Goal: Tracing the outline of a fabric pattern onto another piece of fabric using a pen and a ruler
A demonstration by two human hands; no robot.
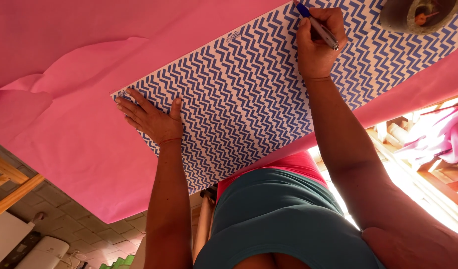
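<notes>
Zigzag-patterned board lies on pink sheet over the surface; left hand spread flat pinning near-left corner, right hand pinching pen at far edge; judged best: keep firm pressure, mark slowly.

Bright warm daylight, blown-out glare at lower right, sharp focus, soft shadows

surface: pink fabric spread over work surface, wrinkled at one end
on it: blue-white zigzag patterned board, lying flat
also: dark round bowl-like object on board's far end
</notes>
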